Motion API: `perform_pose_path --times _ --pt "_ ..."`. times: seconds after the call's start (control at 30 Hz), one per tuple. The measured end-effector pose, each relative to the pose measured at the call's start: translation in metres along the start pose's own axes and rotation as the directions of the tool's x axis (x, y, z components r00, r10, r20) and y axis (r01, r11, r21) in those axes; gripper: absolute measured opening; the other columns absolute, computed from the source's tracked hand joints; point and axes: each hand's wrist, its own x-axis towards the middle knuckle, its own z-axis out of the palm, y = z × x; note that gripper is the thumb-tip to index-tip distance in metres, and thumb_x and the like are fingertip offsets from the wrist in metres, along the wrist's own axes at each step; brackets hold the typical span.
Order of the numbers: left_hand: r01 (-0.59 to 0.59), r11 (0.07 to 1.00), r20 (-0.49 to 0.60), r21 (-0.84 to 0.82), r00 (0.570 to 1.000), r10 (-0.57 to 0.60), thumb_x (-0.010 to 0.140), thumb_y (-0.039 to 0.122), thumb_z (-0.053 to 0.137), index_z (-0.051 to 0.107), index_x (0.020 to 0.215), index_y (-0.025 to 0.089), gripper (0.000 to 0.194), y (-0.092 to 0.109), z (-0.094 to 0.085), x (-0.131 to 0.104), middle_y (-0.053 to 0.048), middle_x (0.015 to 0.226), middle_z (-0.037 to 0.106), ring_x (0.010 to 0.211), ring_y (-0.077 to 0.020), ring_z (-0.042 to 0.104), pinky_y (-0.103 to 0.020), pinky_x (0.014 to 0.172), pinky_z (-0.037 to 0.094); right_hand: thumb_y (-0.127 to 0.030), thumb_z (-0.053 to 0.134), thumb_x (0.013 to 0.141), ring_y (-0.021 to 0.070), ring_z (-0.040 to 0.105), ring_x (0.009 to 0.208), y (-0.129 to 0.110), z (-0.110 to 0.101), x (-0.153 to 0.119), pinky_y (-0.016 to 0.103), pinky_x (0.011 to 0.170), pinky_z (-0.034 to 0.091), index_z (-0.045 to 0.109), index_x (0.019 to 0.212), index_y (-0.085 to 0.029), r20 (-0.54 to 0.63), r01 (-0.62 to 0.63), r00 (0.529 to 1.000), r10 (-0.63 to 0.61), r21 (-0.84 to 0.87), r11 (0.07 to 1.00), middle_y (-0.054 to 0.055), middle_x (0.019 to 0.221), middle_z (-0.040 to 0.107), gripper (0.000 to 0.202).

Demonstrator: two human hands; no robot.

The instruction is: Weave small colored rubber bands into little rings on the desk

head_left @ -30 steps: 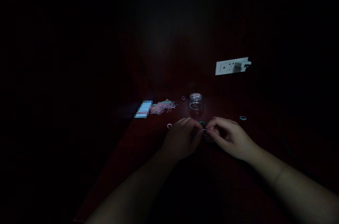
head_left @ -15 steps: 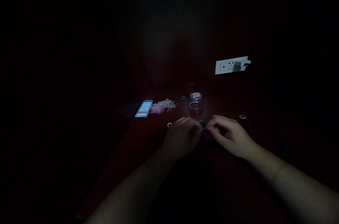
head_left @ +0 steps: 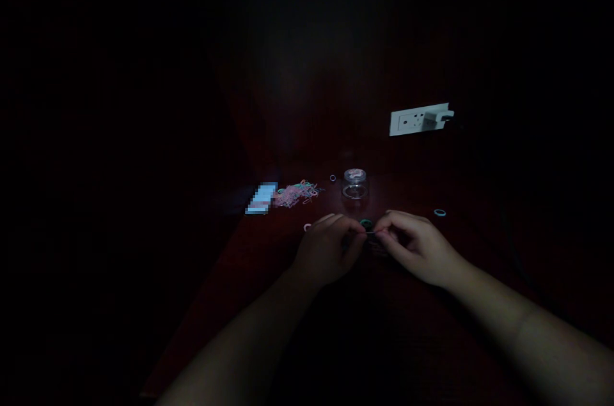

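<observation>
Both hands pinching one thin band, tip to tip

Left hand [head_left: 323, 251]: forearm in from lower left, back of hand up, thumb and index pinched on one end of the thin pale band [head_left: 371, 233]. Right hand [head_left: 419, 249]: forearm in from lower right, wrist angled inward, thumb and index pinched on the other end, remaining fingers curled. Band spans the short gap between the fingertips, roughly level, over the dark red table [head_left: 225, 291]. Green ring [head_left: 366, 224] just beyond it; clear jar [head_left: 355, 187] farther back, upright. Too dark to tell band type.
</observation>
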Motion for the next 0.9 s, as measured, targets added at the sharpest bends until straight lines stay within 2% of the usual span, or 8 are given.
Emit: perform_pose_path --times 0.9 --pt "-0.005 1.0 0.017 0.0 1.0 0.005 0.09 0.024 0.054 0.062 0.088 0.02 0.009 0.0016 -0.0024 0.0006 -0.002 0.085 0.068 0.083 -0.0175 0.06 -0.031 0.073 0.046 -0.025 0.052 0.091 0.0136 0.052 0.058 0.0007 -0.0023 -0.0005 0.027 0.056 0.042 0.061 0.081 -0.018 0.014 -0.013 1.0 0.014 -0.015 1.0 0.0 0.066 0.057 0.015"
